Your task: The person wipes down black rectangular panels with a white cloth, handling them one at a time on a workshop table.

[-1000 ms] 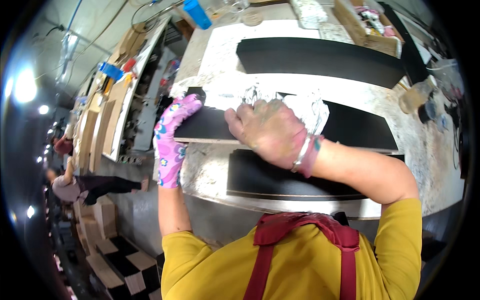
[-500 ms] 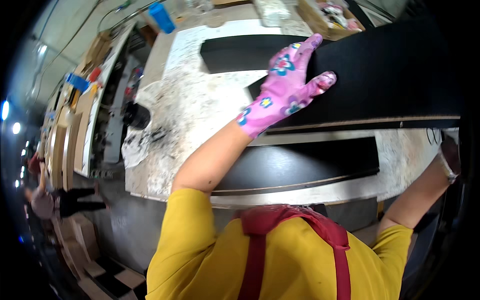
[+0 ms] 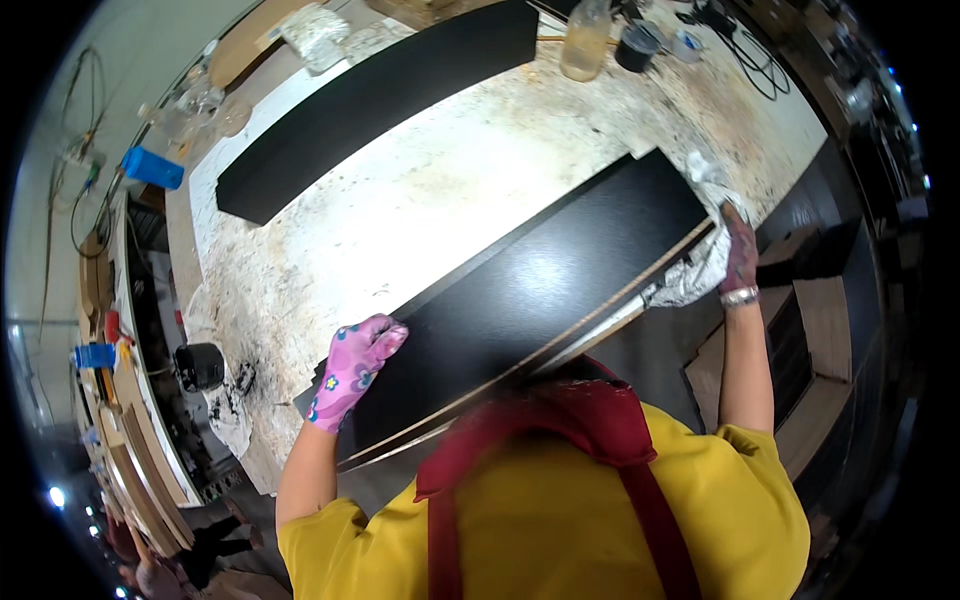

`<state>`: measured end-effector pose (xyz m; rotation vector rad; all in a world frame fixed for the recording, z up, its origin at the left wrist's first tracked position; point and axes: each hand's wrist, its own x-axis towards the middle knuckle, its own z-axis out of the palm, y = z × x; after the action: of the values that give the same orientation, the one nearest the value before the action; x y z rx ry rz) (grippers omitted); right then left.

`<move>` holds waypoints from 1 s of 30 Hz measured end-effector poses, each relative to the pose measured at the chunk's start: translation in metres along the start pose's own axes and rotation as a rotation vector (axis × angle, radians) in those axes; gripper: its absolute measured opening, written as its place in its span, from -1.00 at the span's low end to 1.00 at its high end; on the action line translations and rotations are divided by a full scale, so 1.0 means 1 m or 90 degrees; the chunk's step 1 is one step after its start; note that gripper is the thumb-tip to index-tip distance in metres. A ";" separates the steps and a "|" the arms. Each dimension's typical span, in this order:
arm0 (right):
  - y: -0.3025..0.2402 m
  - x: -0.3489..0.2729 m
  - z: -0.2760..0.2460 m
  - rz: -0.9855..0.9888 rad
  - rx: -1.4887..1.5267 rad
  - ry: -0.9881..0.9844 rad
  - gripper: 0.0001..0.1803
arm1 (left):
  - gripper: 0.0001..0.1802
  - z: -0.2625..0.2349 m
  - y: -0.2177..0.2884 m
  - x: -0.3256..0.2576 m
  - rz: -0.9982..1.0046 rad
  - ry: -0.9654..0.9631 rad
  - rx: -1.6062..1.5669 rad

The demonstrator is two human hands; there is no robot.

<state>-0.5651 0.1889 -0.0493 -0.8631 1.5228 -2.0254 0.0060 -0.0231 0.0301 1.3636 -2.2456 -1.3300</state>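
So the view's been swung round a fair bit. Half a second ago what looks like the same black board [image 3: 540, 275] was seen filling the upper right of the frame; now it's laid slantwise across the middle, from lower left up to the right, on the table [image 3: 440, 195]. The left hand [image 3: 354, 365], in a pink flowered glove [image 3: 337, 388], had been spread at upper centre and is now found at lower left, over that end of the board. Its fingers are curled in, nothing is seen gripped, and whether the wood is pressed or how tightly the hand is closed can't be told

The right hand [image 3: 738, 252] has been brought back in from the right rim, closed around a crumpled white sheet [image 3: 693, 278] at the board's right end. For the work, that means contact is now made at the short end, with the broad face left mostly uncovered

As for looks: smooth, near-black face, bright sheen caught in the middle, a thin brown edge shown along the lower long side. Another dark piece seems to be tucked underneath, hard to be sure. A second black board [image 3: 385, 100] is left well apart, across the upper left
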 end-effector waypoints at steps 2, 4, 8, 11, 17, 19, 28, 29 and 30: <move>-0.019 0.020 0.013 0.005 -0.273 0.136 -0.41 | -0.63 -0.003 0.007 0.002 -0.045 -0.021 0.078; -0.052 0.045 0.011 0.000 -0.445 0.192 -0.39 | -0.61 -0.006 0.015 0.006 -0.086 -0.030 0.125; -0.112 0.069 0.022 -0.103 -0.121 0.168 -0.48 | -0.62 0.005 0.021 0.015 -0.124 -0.050 0.139; -0.126 0.064 0.077 -0.070 -0.351 0.073 -0.53 | -0.64 0.014 0.012 0.017 -0.077 -0.007 0.177; -0.111 0.082 0.104 -0.015 -0.503 -0.017 -0.54 | -0.74 0.016 0.000 0.015 -0.008 0.048 0.094; -0.116 0.080 0.130 -0.016 -0.461 -0.097 -0.54 | -0.79 0.000 0.018 0.023 0.049 0.051 0.178; -0.050 0.132 0.298 0.064 -0.374 -0.458 -0.41 | -0.13 -0.167 -0.052 0.103 -0.094 0.571 -0.182; -0.025 0.151 0.303 -0.026 -0.398 -0.454 -0.34 | -0.12 -0.177 -0.069 0.113 -0.117 0.594 -0.193; -0.016 0.163 0.318 -0.067 -0.492 -0.393 -0.28 | -0.09 -0.182 -0.077 0.116 -0.123 0.598 -0.235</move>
<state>-0.4501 -0.1315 0.0604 -1.6852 1.8764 -1.0011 0.0908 -0.2355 0.0448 1.6099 -1.2148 -0.8030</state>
